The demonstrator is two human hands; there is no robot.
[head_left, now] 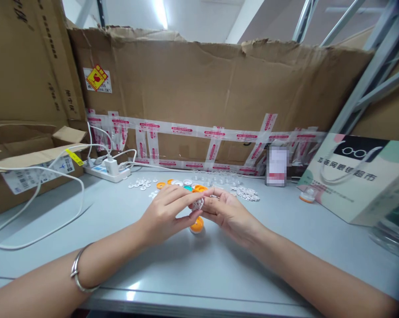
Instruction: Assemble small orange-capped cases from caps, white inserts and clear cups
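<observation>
Cardboard (202, 84): stood upright across the back of the table, its top edge torn, with red-and-white tape along its lower part and a yellow-and-red label at its upper left.
Table (173, 282): grey, spread beneath everything the hands were working over.
Box (27, 163): sat open at the left edge, flaps out, a white label on its side.
Bag (355, 176): stood at the right, leaning, with a glasses drawing and a rope handle; a clear container (393, 234) was partly in view at the frame edge.
Left hand (168, 207): came in from the left, bracelet (75, 271) on its wrist, thumb and fingers pinching the white part.
Right hand (227, 212): met it from the right, fingertips closed on the same part.
Power strip (108, 171): lay by the box, with a plug in it and white cables (83, 194) looping leftward.
Pixelated card (276, 167): upright before the cardboard, its content blurred out.
Orange cup (197, 225): on the table just below the fingertips, its base white.
Clear cap (308, 194): orange-based, beside the bag.
White part (198, 203): small, openwork, held between both hands above the cup.
Orange rings (160, 185): beyond the hands, near a teal ring (188, 188).
White pieces (247, 194): piled right of the rings.
Small discs (142, 183): scattered left of them.
</observation>
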